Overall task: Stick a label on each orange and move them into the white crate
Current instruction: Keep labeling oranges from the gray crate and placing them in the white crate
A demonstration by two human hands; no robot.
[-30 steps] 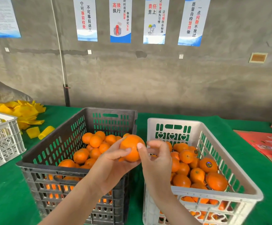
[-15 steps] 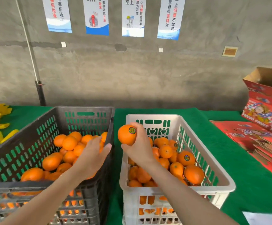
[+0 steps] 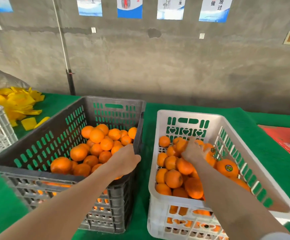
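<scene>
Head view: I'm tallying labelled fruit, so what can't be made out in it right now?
- Left hand: its fingers are hidden under its own back, inside the dark crate; grip unknown.
- Right hand: blurred; whether it grips anything is unclear.
- Oranges in the white crate: only two labels show; other fruit is turned away or buried.
- Posters: cut off by the top edge.

Two crates stand side by side on the green counter (image 3: 147, 118), a dark crate (image 3: 37, 144) at left and a white crate (image 3: 189, 113) at right. Both hold oranges (image 3: 96, 135). The left hand (image 3: 125, 161) reaches into the dark crate's near right corner, with its fingers hidden. The right hand (image 3: 192, 150), blurred, lies on fruit at the white crate's far end. An orange by the right wall bears a label (image 3: 228, 168).
</scene>
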